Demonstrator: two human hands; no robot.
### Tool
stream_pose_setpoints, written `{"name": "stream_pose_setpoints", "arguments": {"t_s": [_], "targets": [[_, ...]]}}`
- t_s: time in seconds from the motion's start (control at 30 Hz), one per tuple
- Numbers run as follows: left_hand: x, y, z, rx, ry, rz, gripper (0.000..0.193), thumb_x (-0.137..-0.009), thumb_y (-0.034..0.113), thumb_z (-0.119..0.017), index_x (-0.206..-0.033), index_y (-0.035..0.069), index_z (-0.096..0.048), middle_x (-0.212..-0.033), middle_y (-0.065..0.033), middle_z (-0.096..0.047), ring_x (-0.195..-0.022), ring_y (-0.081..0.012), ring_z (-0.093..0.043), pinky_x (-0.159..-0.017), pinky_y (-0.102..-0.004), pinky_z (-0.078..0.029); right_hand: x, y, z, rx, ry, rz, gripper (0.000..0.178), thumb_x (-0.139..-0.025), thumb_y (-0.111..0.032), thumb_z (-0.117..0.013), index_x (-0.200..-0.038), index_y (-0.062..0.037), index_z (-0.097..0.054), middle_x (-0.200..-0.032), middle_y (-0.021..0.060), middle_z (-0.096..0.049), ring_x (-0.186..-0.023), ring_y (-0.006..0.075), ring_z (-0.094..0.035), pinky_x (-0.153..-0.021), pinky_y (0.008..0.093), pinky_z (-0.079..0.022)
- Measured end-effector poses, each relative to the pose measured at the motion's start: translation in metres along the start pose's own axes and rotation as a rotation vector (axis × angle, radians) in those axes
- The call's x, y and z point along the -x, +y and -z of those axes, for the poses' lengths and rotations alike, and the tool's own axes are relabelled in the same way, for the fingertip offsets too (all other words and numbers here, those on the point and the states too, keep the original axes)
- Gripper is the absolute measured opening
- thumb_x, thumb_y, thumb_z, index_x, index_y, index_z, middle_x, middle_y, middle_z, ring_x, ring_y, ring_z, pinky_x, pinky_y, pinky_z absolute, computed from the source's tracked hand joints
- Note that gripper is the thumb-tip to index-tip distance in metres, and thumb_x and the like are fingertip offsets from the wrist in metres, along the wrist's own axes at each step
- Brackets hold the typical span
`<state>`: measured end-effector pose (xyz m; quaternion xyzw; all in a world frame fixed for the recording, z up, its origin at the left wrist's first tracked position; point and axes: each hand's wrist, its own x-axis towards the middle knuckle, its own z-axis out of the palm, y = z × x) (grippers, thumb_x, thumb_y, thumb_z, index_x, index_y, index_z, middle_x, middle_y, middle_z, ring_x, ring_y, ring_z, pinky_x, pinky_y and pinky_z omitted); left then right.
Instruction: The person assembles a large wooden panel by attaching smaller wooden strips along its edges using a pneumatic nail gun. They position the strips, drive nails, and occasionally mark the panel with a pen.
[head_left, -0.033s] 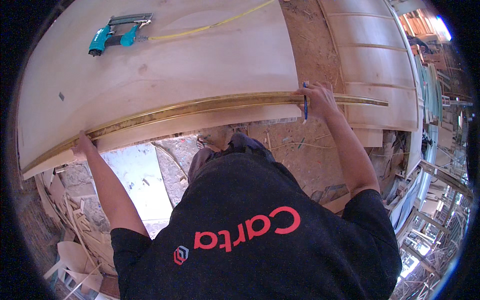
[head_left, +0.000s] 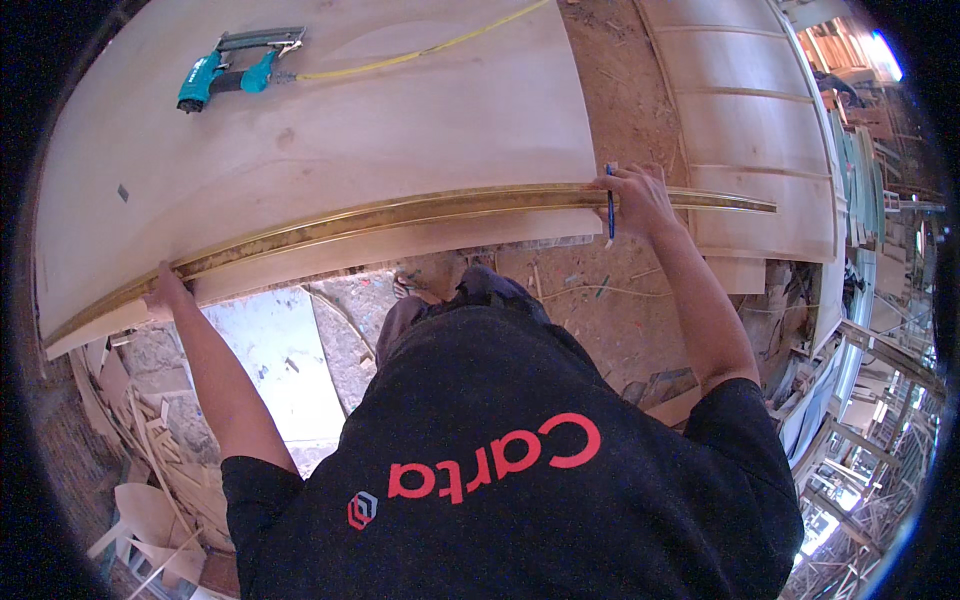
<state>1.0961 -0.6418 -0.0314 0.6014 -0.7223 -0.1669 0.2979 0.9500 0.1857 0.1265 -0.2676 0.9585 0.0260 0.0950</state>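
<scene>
A long gold-coloured metal straightedge [head_left: 400,213] lies across the pale wooden panel [head_left: 430,120], near its front edge; its right end sticks out past the panel. My left hand [head_left: 168,292] grips the straightedge toward its left end, with the thumb on top and the other fingers mostly hidden below. At the panel's right edge, my right hand [head_left: 640,200] is closed over the straightedge. A blue pen [head_left: 611,205] stands out from the fingers of that same hand, roughly crosswise to the straightedge.
A teal nail gun [head_left: 228,75] with a yellow air hose [head_left: 400,60] rests on the panel's far left. Another panel with ribs [head_left: 745,120] lies to the right, across a gap of dirty floor [head_left: 625,90]. Wood offcuts [head_left: 150,440] are piled at lower left.
</scene>
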Motion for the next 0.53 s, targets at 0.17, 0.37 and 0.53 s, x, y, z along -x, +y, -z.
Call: {"name": "stream_pose_setpoints", "arguments": {"t_s": [0.17, 0.37, 0.53], "targets": [[-0.011, -0.010, -0.020, 0.037, 0.002, -0.002, 0.080, -0.064, 0.033, -0.086, -0.128, -0.006, -0.057, -0.124, -0.0191, -0.065, -0.108, -0.0337, -0.065, -0.096, -0.0421, -0.052, -0.013, -0.002, 0.005, 0.023, -0.023, -0.028, 0.041, -0.066, -0.034, -0.080, -0.105, -0.0239, -0.072, -0.099, 0.0045, -0.069, -0.102, 0.0278, -0.062, -0.097, 0.0499, -0.036], [-0.052, -0.058, -0.016, 0.189, 0.006, 0.084, 0.082, -0.065, 0.036, -0.085, -0.129, -0.006, -0.056, -0.125, -0.0204, -0.064, -0.108, -0.0348, -0.065, -0.095, -0.0421, -0.052, -0.032, -0.008, 0.000, 0.036, -0.014, 0.006, 0.040, -0.067, -0.033, -0.081, -0.105, -0.0235, -0.072, -0.101, 0.0043, -0.069, -0.105, 0.0272, -0.061, -0.096, 0.0475, -0.037], [-0.020, -0.013, -0.009, -0.069, -0.044, 0.012, 0.090, -0.066, 0.040, -0.085, -0.135, -0.007, -0.051, -0.128, -0.0210, -0.062, -0.113, -0.0353, -0.063, -0.099, -0.0427, -0.050, -0.023, -0.014, 0.005, 0.036, -0.036, -0.037, 0.040, -0.068, -0.032, -0.081, -0.106, -0.0232, -0.072, -0.104, 0.0052, -0.069, -0.112, 0.0282, -0.059, -0.101, 0.0495, -0.035]]}}
